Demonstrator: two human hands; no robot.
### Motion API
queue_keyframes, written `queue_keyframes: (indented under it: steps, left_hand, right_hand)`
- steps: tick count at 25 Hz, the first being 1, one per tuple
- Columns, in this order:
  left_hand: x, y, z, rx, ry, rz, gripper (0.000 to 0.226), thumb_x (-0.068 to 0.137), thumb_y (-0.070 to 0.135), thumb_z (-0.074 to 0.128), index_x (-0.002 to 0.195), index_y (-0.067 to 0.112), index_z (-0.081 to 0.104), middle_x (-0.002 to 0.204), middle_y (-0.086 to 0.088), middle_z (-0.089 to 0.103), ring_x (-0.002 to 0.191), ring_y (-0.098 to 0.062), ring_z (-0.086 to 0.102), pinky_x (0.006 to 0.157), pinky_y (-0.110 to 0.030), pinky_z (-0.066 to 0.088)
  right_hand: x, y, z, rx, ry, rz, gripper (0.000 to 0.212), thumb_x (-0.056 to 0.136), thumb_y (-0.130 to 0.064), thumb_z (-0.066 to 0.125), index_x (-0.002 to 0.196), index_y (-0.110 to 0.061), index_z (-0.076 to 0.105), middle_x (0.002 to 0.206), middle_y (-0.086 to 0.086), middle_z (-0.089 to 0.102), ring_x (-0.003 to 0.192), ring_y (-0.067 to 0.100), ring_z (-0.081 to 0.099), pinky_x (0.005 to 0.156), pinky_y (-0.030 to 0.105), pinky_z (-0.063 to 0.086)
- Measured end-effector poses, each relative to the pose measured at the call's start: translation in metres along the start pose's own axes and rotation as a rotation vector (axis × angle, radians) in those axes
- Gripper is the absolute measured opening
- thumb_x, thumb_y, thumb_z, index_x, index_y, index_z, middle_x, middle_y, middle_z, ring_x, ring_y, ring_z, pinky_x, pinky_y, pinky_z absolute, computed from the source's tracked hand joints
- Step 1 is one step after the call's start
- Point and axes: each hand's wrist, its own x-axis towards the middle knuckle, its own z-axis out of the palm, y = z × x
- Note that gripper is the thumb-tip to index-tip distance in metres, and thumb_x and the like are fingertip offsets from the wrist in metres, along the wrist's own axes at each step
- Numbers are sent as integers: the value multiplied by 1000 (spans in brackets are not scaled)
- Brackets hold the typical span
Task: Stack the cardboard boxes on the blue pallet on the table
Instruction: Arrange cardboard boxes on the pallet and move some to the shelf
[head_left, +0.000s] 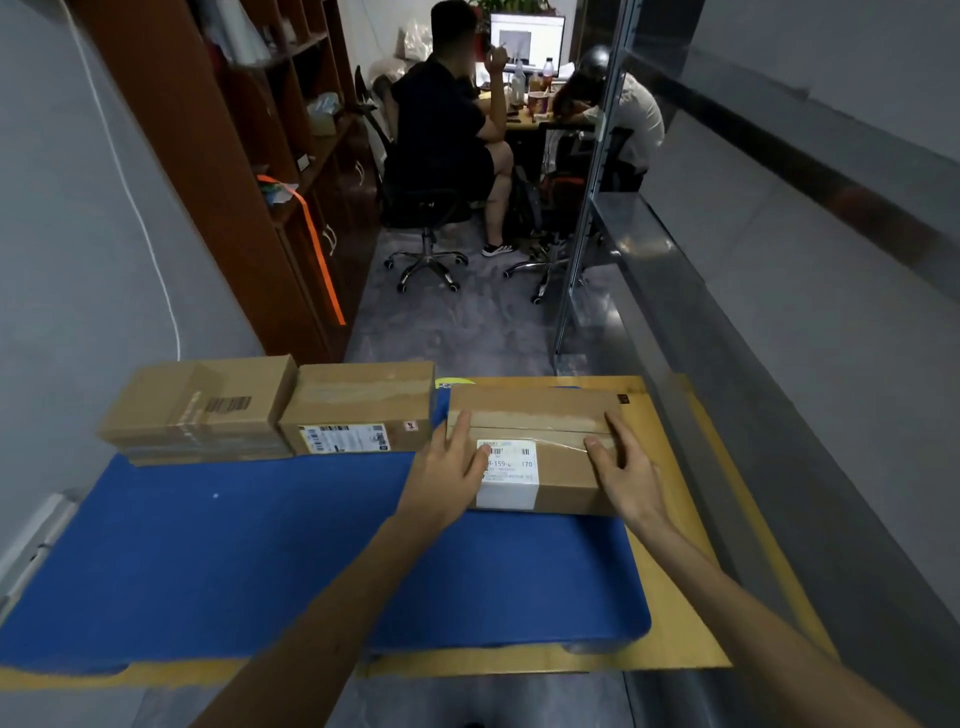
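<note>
Pressing labelled box (540, 410) on blue pallet (260, 561) — left hand (449, 470), right hand (626, 470) flat atop, fingers straight

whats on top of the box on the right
Both hands rest on the box: left hand at its left edge, right hand near its right end. Between them a white label shows, its left edge hidden under the left hand.

The flat blue pallet (260, 561) is plain blue. The left brown cardboard box (202, 410), the middle brown cardboard box (358, 405) and the right brown cardboard box (535, 410) are all light brown. The white paper label (506, 480) on the right one has black bar lines. The wooden worktop (675, 597) is yellow-brown.
</note>
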Motion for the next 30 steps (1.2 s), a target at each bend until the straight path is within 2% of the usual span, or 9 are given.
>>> queue_keyframes:
  steps: [3,5,8,13,18,22,26,30]
  left_hand:
    - [30,-3,4,310,139,75,60,102,45,37,155,16,31,140,-16,53,127,-35,45,113,-52,26]
    - [45,-4,7,360,207,97,57,100,41,46,148,11,44,129,-18,62,122,-38,49,112,-58,27]
    - [60,-3,14,421,235,64,54,97,39,48,141,9,51,120,-21,64,119,-41,51,112,-63,26]
    - [71,-6,26,487,226,-30,60,93,39,30,137,6,56,107,-26,63,114,-46,53,112,-64,28]
    - [82,-6,28,523,241,-100,58,94,37,30,135,7,57,115,-24,59,111,-42,53,106,-60,36]
    - [87,-4,26,592,214,-138,52,96,34,31,135,8,55,116,-21,58,106,-37,53,97,-52,42]
    - [89,-5,27,595,215,-151,46,98,34,40,135,10,54,117,-19,58,107,-35,53,98,-51,42]
    - [86,-4,29,575,210,-147,49,100,38,39,137,8,52,121,-21,57,111,-37,53,100,-52,41]
  right_hand:
    - [31,3,12,13,-19,25,59,96,-45,57,150,-34,38,151,-5,45,135,18,43,101,23,35]
    - [47,4,17,15,-20,34,59,96,-45,58,150,-34,38,150,-5,45,135,17,43,102,24,35]
    - [67,6,25,36,-36,21,59,95,-43,59,150,-31,40,148,-6,47,135,16,44,106,24,37]
    - [86,11,43,25,-99,21,60,96,-41,60,150,-28,40,147,-2,49,134,17,45,109,28,38]
    - [95,11,51,30,-126,10,60,96,-42,59,150,-28,38,148,-1,48,136,17,42,110,26,34]
    - [97,9,57,-4,-137,14,60,98,-45,55,152,-30,35,148,4,47,136,22,43,114,36,35]
    - [100,10,57,-87,-175,15,61,99,-51,48,153,-34,26,147,8,45,132,28,46,108,41,39]
    - [99,8,54,-154,-226,21,65,98,-56,43,155,-38,17,152,9,36,133,31,44,103,44,40]
